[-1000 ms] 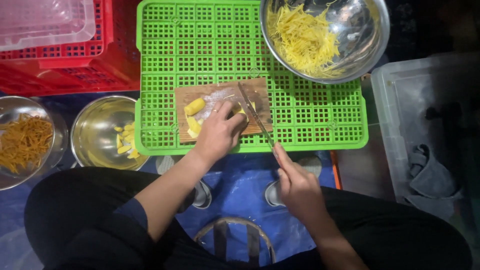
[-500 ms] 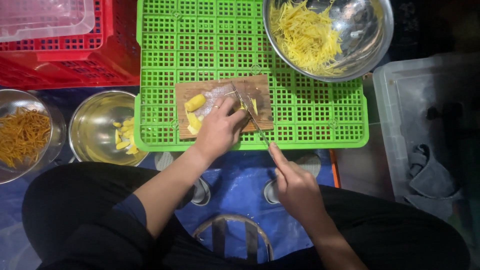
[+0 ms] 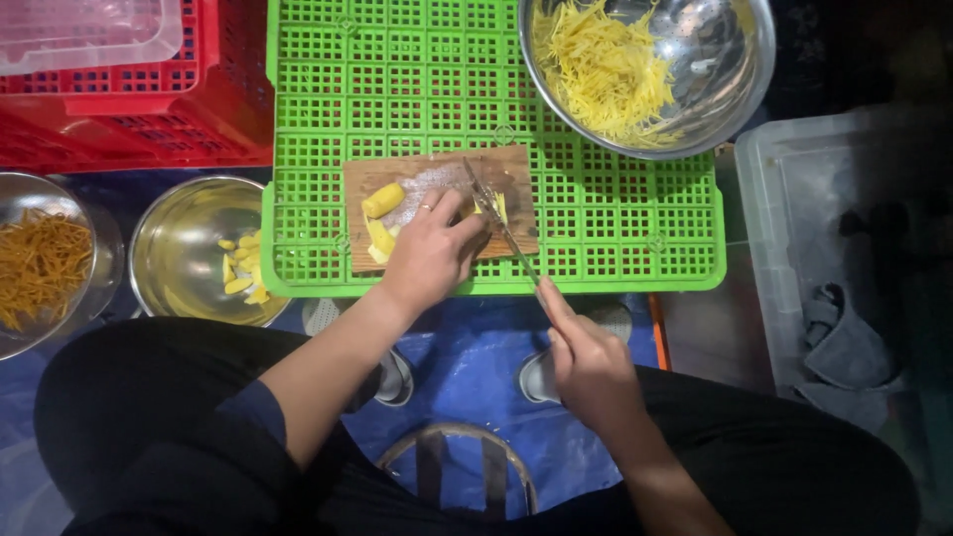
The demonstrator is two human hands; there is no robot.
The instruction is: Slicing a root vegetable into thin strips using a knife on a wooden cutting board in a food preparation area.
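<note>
Gripping thin steel knife (image 3: pixel 499 226), slicing

The left hand (image 3: pixel 429 253) presses down on yellow pieces (image 3: pixel 381 201) lying on a small wooden cutting board (image 3: pixel 511 169). The right hand (image 3: pixel 588 362) closes its grip on the handle of a knife (image 3: pixel 499 220), whose blade slants across the board just beside the left fingertips. The board rests on an upturned green crate (image 3: pixel 397 79). A steel bowl of fine yellow shreds (image 3: pixel 606 69) sits on the crate's far right corner. Left of the crate, a second steel bowl (image 3: pixel 189 248) holds a few yellow chunks; a third bowl of orange shreds (image 3: pixel 40 263) stands beside it. A red crate (image 3: pixel 149 129) lies at upper left, a grey tub (image 3: pixel 794 199) at right.
</note>
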